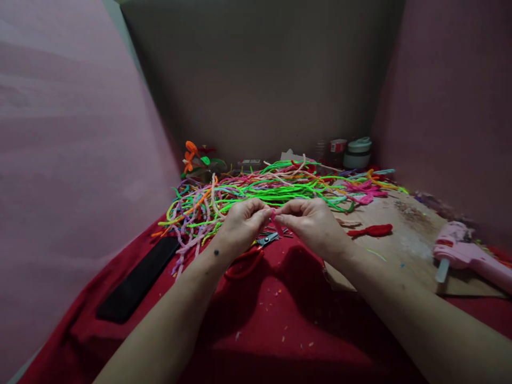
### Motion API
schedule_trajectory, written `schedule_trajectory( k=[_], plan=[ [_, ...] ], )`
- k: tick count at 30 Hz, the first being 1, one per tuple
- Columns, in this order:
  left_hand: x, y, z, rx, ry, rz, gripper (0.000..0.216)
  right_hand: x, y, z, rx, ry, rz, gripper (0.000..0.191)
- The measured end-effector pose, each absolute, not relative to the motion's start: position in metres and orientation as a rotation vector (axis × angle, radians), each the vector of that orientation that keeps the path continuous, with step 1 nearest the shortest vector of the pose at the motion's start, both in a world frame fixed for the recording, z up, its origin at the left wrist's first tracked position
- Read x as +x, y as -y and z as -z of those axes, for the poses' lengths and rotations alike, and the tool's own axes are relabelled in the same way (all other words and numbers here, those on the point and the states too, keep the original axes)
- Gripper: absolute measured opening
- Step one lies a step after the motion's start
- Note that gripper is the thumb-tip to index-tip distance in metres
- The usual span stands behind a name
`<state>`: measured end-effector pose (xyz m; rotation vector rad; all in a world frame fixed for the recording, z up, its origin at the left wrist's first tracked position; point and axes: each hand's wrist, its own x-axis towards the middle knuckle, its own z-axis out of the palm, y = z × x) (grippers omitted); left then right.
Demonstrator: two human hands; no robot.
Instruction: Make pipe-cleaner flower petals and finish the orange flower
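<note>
Between my fingertips is a short pink pipe cleaner (277, 223), part of it hanging down below my fingers. My left hand (248, 220) pinches it from the left, thumb against forefinger. From the other side, my right hand (306, 217) pinches the same piece. Just under my hands lie scissors (244, 262) with red and yellow handles, partly hidden by my left wrist. Right behind my hands spreads a big tangled heap of pipe cleaners (276, 189) in green, pink, orange, purple and other colours.
A black flat case (138, 280) lies at left on the red cloth (256, 330). At right, a cardboard sheet (394, 261) bears a pink glue gun (460, 248) and a red pipe-cleaner piece (372, 230). An orange pipe-cleaner flower (190, 154) and a lidded container (358, 153) stand at the back.
</note>
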<state>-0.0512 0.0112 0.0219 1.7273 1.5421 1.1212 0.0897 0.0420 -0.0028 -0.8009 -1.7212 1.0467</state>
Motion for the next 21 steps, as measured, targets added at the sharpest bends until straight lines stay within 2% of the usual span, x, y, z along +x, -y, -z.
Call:
schedule_trajectory(
  k=[8,15,21],
  plan=[
    [-0.053,-0.014,-0.017,1.711,-1.501,-1.212,0.018,0.091,-0.047,0.005,-0.814,1.725,-1.221,0.018],
    [-0.059,-0.010,-0.026,2.098,-1.531,-1.272,0.013,0.088,-0.044,0.002,-0.875,1.658,-1.190,0.016],
    [-0.063,-0.006,-0.031,1.594,-1.280,-1.182,0.012,0.088,-0.037,-0.001,-0.793,1.614,-1.229,0.014]
  ],
)
